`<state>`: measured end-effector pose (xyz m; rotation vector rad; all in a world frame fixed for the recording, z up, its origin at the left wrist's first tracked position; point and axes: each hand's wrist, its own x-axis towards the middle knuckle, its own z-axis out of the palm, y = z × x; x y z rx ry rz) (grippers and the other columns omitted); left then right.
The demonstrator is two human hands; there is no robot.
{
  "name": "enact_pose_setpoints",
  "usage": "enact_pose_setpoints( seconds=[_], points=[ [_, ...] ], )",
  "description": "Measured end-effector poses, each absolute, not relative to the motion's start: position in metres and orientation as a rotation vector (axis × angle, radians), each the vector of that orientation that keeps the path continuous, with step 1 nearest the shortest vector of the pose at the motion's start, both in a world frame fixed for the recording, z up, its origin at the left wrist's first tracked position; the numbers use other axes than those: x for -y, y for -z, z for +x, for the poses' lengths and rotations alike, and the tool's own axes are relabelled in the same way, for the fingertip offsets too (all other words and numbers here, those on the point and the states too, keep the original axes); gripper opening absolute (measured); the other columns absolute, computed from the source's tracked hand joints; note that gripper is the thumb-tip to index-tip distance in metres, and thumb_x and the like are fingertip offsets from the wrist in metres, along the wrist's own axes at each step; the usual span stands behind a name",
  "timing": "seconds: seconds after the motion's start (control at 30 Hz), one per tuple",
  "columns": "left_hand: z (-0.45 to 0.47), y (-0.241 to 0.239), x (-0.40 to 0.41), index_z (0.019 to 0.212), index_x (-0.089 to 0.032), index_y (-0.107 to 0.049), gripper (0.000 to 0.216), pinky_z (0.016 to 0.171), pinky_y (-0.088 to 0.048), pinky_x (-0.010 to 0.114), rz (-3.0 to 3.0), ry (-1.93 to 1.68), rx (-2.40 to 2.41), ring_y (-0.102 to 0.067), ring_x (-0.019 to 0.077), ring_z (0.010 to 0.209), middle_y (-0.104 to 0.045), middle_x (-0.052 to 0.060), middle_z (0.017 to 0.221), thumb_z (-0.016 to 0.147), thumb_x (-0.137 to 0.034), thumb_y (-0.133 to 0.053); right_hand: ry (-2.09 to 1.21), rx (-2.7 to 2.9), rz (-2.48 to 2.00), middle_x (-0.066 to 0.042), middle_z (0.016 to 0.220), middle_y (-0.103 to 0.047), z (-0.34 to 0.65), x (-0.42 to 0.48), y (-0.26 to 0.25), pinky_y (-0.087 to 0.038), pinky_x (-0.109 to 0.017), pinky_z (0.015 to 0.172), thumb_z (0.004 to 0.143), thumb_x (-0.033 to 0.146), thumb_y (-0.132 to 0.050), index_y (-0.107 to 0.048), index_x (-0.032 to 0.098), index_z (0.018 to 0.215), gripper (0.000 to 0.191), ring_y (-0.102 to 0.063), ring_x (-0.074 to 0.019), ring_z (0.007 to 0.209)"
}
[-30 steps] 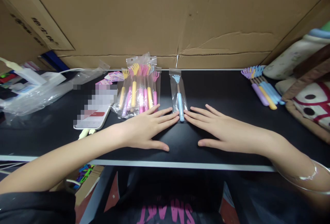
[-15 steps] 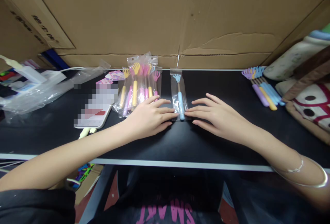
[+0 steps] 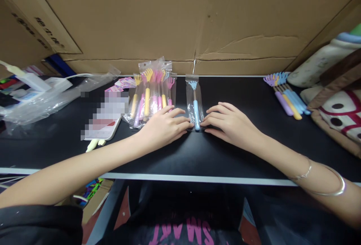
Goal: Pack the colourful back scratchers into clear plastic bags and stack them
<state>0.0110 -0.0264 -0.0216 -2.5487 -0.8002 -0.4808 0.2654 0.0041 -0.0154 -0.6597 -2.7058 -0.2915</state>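
Note:
A light-blue back scratcher (image 3: pixel 196 109) lies inside a clear plastic bag (image 3: pixel 200 104), its claw end pointing to the back of the table. My left hand (image 3: pixel 166 126) rests at the bag's lower left edge, fingers stretched, fingertips beside the handle. From the other side, my right hand (image 3: pixel 229 124) reaches the lower right edge with its fingers extended and slightly bent. Neither hand is closed round the handle. Just beyond my left hand is a pile of bagged back scratchers (image 3: pixel 146 98) in yellow, pink and purple, partly covered by my fingers.
Unbagged back scratchers (image 3: pixel 287 96) lie at the right by a fabric bag (image 3: pixel 316 124) and a bottle (image 3: pixel 318 62). On the left are a phone (image 3: pixel 109 129) with a cable, pink cards (image 3: pixel 125 82) and loose plastic bags (image 3: pixel 79 94). Cardboard (image 3: pixel 169 15) walls the back.
My right hand has drawn slightly left and its fingers have come closer together. My left hand's fingers have also gathered a little at the bag's edge. The bagged back scratcher stays in place.

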Motion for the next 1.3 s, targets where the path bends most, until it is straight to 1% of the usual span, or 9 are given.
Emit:
enact_pose_setpoints(
  seconds=[0.17,0.43,0.6,0.7,0.77,0.9,1.07,1.23,1.3],
  points=[
    [0.013,0.022,0.026,0.106,-0.020,-0.071,0.018,0.087,-0.043,0.033,-2.581,0.492,0.796,-0.062,0.0185,0.101,-0.075,-0.002,0.107,0.097,-0.026,-0.056,0.328,2.665,-0.658,-0.004,0.086,-0.073,0.261,-0.004,0.015,-0.045,-0.034,0.082,0.097,0.026,-0.052,-0.070,0.019,0.087,0.021,-0.064,-0.0200,0.091],
    [0.015,0.025,0.028,0.111,-0.017,-0.070,0.024,0.081,-0.049,0.032,-2.630,0.550,0.839,-0.065,0.0182,0.098,-0.073,0.001,0.114,0.099,-0.027,-0.052,0.082,2.560,-0.876,-0.001,0.083,-0.075,0.262,0.001,0.016,-0.046,-0.031,0.071,0.096,0.026,-0.056,-0.071,0.022,0.090,0.017,-0.068,-0.0175,0.076],
    [0.018,0.027,0.030,0.120,-0.017,-0.068,0.029,0.089,-0.052,0.034,-2.693,0.574,0.846,-0.063,0.0210,0.106,-0.072,0.002,0.119,0.099,-0.027,-0.050,-0.398,2.337,-1.008,-0.002,0.086,-0.076,0.261,0.001,0.011,-0.050,-0.029,0.069,0.091,0.029,-0.061,-0.072,0.022,0.087,0.013,-0.070,-0.0176,0.078],
    [0.019,0.028,0.029,0.123,-0.014,-0.066,0.031,0.095,-0.052,0.034,-2.751,0.601,0.814,-0.061,0.0219,0.112,-0.071,0.004,0.121,0.099,-0.023,-0.049,-0.736,2.155,-0.995,-0.004,0.082,-0.075,0.259,0.000,0.009,-0.054,-0.029,0.068,0.087,0.035,-0.065,-0.071,0.019,0.084,0.017,-0.070,-0.0180,0.074],
    [0.020,0.029,0.028,0.125,-0.012,-0.064,0.032,0.096,-0.052,0.034,-2.797,0.595,0.793,-0.059,0.0223,0.114,-0.070,0.007,0.122,0.099,-0.021,-0.048,-0.845,2.078,-0.985,-0.004,0.082,-0.075,0.257,0.000,0.009,-0.055,-0.029,0.066,0.086,0.038,-0.066,-0.070,0.019,0.084,0.020,-0.071,-0.0184,0.073],
    [0.020,0.027,0.028,0.128,-0.012,-0.062,0.034,0.098,-0.051,0.038,-2.888,0.552,0.838,-0.057,0.0238,0.116,-0.068,0.009,0.124,0.098,-0.023,-0.049,-0.820,2.119,-0.914,-0.006,0.088,-0.075,0.256,0.002,0.009,-0.058,-0.031,0.071,0.088,0.034,-0.063,-0.070,0.019,0.088,0.017,-0.071,-0.0189,0.078],
    [0.021,0.026,0.028,0.129,-0.012,-0.060,0.037,0.104,-0.044,0.045,-2.934,0.459,0.906,-0.049,0.0277,0.126,-0.064,0.012,0.130,0.099,-0.032,-0.050,-0.632,2.315,-0.764,-0.007,0.100,-0.075,0.257,0.005,0.007,-0.056,-0.034,0.084,0.092,0.026,-0.058,-0.070,0.020,0.102,0.017,-0.070,-0.0195,0.092],
    [0.018,0.022,0.027,0.128,-0.013,-0.061,0.042,0.107,-0.038,0.044,-2.950,0.315,0.878,-0.049,0.0276,0.125,-0.064,0.010,0.131,0.100,-0.042,-0.047,-0.497,2.482,-0.577,-0.008,0.105,-0.073,0.258,0.006,0.009,-0.054,-0.036,0.088,0.095,0.021,-0.054,-0.069,0.020,0.112,0.023,-0.065,-0.0198,0.100],
    [0.015,0.016,0.026,0.128,-0.014,-0.062,0.042,0.108,-0.036,0.043,-2.950,0.270,0.858,-0.051,0.0263,0.122,-0.066,0.008,0.129,0.100,-0.042,-0.048,-0.478,2.532,-0.553,-0.008,0.106,-0.073,0.258,0.005,0.011,-0.054,-0.036,0.089,0.095,0.021,-0.053,-0.069,0.020,0.114,0.024,-0.063,-0.0199,0.102]
  ],
)
